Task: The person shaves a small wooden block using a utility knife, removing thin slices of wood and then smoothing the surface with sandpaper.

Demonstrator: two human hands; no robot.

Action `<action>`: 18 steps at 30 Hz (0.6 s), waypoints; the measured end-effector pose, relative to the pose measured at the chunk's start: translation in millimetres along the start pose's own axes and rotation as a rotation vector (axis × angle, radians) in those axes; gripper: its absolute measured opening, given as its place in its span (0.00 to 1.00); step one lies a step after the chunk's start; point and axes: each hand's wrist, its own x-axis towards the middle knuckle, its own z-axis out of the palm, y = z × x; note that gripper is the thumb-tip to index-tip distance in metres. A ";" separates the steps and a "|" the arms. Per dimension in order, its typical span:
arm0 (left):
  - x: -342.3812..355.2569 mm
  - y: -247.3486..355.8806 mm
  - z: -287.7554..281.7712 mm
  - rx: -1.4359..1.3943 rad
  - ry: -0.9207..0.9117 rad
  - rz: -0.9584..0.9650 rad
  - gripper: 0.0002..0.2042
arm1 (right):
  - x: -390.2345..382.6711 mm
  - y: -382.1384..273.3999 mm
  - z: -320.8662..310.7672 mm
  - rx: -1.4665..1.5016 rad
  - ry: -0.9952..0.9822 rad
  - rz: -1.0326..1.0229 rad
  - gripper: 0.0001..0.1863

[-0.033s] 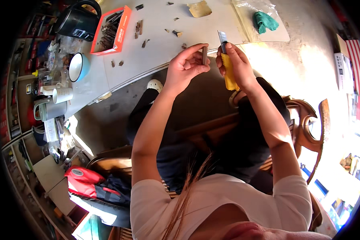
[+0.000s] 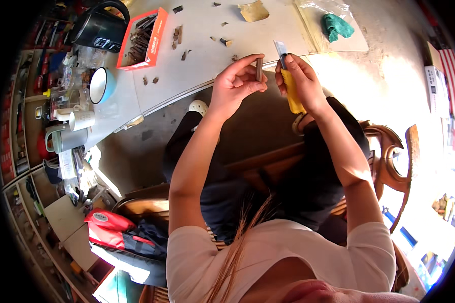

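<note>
Between the thumb and fingers of my left hand point(image 2: 236, 87) is a small, flat brown strip point(image 2: 259, 69), held upright; its material I cannot make out. My right hand point(image 2: 304, 82) is wrapped round a yellow-handled utility knife point(image 2: 292, 92), its blade out and pointing up and away from me. The two hands are close together but apart, just off the table's front edge. On the table point(image 2: 197, 30), ahead of my left hand, lie several small brown and dark pieces point(image 2: 177, 36). An open orange box point(image 2: 155, 43) full of similar dark brown pieces stands farther left.
A black kettle point(image 2: 100, 28), a light-blue bowl point(image 2: 102, 85) and a white mug point(image 2: 82, 120) stand along the left. A green cloth point(image 2: 337, 27) lies at the far right, a tan scrap point(image 2: 253, 11) at the back. A curved wooden armrest point(image 2: 389, 156) is beside my right arm.
The whole view has shifted very slightly. Both hands keep the same hold on the strip and the knife, with hardly any other movement.
</note>
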 end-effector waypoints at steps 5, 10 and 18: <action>-0.9 4.2 -0.8 -0.077 -0.027 -0.051 0.26 | 0.6 6.4 3.1 -0.046 -0.061 -0.097 0.19; -1.9 -3.4 -1.1 -0.046 0.012 0.019 0.27 | 0.0 7.1 0.4 -0.269 -0.057 -0.163 0.20; -0.9 -5.3 1.6 -0.033 0.002 0.011 0.28 | -2.2 12.1 4.7 -0.521 0.053 -0.238 0.22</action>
